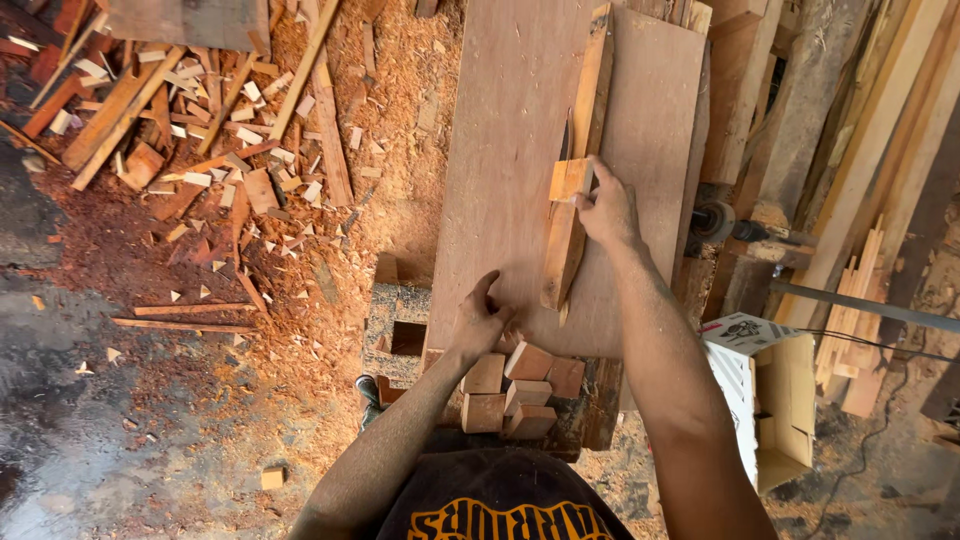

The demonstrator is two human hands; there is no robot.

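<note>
Now right hand (607, 208) pinching a small pale wood block (570, 179) against a long rough wooden strip (578, 160), flat on the smooth reddish plywood sheet (505, 150). Left hand (478, 322) loosely curled, fingertips on the sheet's near edge, holding nothing. Just below, chunky reddish wood blocks (520, 388) in a pile.

Bare forearms, black shirt with orange print, hands (480, 322) ungloved

both bare forearms reach forward from the body. the left hand (478, 322) is loosely curled, thumb raised, knuckles up. the right hand (606, 208) stretches farther ahead, arm nearly straight, fingers pinched together at the tips.
</note>
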